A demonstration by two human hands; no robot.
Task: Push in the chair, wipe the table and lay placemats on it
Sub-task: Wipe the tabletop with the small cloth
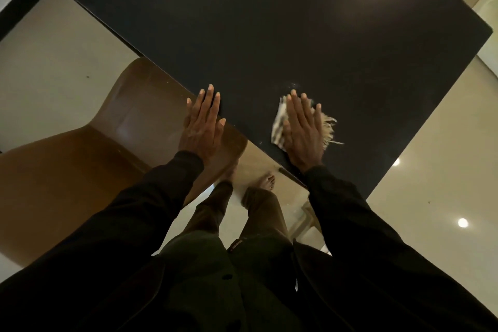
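Your right hand (303, 132) lies flat on the cloth (277, 127), fingers straight and slightly spread, pressing it onto the table (296, 21). Nothing is gripped; the palm and fingers simply cover most of the cloth. The cloth is pale with dark markings and sits near the table's near edge, close to the corner on your right. Its fringe (330, 129) splays out past your little finger. Just beyond your fingertips a few pale specks (293, 86) dot the dark top.

Your left hand (203, 127) is also flat, fingers straight and close together, and holds nothing. Its fingertips reach onto the table's edge, while the palm hangs out past that edge, above the chair (80, 159). You cannot tell from here whether the hand bears down on the table.

The chair is brown and glossy and stands on your left. The front of its seat passes under the table's edge, and its back points away from the table, toward the lower left.

Both your sleeves (363, 224) are dark. Below the table's edge, between your arms, one bare foot (268, 180) shows on the shiny pale floor (431, 170), which mirrors two small lights.
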